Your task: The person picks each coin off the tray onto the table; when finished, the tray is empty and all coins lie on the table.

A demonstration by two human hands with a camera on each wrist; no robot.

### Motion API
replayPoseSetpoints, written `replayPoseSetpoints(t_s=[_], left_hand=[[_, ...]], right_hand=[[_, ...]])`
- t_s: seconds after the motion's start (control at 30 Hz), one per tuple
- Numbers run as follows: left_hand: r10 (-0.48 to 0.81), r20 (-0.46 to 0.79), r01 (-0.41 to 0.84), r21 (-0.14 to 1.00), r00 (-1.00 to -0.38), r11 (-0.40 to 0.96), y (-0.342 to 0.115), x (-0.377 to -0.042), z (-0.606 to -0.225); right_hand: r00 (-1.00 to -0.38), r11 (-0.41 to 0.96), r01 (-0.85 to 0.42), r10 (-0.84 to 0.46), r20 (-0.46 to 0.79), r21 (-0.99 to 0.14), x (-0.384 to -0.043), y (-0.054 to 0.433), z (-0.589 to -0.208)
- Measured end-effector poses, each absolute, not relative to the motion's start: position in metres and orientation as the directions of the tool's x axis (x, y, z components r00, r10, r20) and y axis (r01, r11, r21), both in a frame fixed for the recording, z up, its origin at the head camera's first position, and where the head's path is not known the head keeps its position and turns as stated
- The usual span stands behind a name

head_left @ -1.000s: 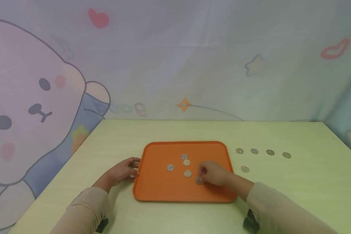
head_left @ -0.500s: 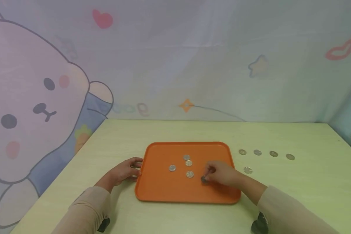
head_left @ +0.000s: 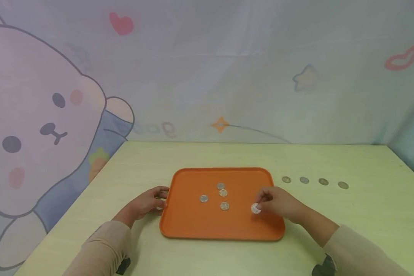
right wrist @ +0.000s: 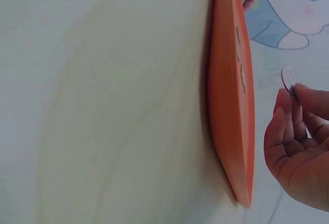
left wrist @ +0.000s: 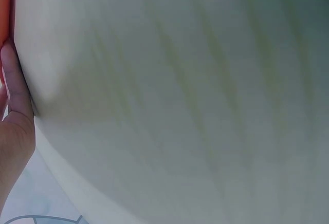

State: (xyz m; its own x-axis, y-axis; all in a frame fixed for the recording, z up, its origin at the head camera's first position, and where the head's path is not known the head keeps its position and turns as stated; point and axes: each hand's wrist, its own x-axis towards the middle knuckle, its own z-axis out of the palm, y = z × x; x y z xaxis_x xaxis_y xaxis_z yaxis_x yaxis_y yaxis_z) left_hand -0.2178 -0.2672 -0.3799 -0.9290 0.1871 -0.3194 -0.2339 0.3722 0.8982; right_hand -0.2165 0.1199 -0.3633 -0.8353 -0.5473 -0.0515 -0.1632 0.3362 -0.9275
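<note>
My right hand (head_left: 281, 203) pinches a silver coin (head_left: 255, 208) between thumb and forefinger above the right part of the orange tray (head_left: 193, 226). In the right wrist view the same coin (right wrist: 290, 77) stands tilted at the fingertips, apart from the tray. Several other coins, such as a silver coin (head_left: 204, 198) and a shinier coin (head_left: 224, 206), lie flat around the tray's middle. At the tray's left rim, my left hand (head_left: 148, 201) rests with loosely extended fingers touching the edge; the left wrist view shows only part of this hand (left wrist: 18, 106).
Right of the tray, a row of several coins lies on the pale yellow table (head_left: 331, 218), from a coin (head_left: 286, 179) near the tray to a coin (head_left: 343, 185) farthest right. A cartoon-printed curtain (head_left: 207, 76) hangs behind the table.
My right hand has lifted the coin from the tray and moved it rightward. The coin on the table below the row is now hidden behind that hand. The left hand stays at the rim.
</note>
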Motion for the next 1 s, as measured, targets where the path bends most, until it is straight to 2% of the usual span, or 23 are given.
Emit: replayPoseSetpoints(t_s=[0.17,0.63,1.0], left_hand=[[0.179,-0.321,-0.238,0.897,-0.930,0.372,-0.267,-0.217,-0.381],[0.195,-0.319,-0.229,0.897,-0.928,0.379,-0.266,-0.215,-0.383],[0.218,-0.311,-0.213,0.901,-0.925,0.378,-0.267,-0.216,-0.378]], right_hand=[[-0.834,0.301,-0.129,-0.549,-0.061,-0.945,-0.217,0.137,-0.360],[-0.871,0.323,-0.124,-0.488,-0.053,-0.938,-0.219,0.188,-0.360],[-0.919,0.427,-0.105,-0.386,-0.076,-0.898,-0.225,0.216,-0.354]])
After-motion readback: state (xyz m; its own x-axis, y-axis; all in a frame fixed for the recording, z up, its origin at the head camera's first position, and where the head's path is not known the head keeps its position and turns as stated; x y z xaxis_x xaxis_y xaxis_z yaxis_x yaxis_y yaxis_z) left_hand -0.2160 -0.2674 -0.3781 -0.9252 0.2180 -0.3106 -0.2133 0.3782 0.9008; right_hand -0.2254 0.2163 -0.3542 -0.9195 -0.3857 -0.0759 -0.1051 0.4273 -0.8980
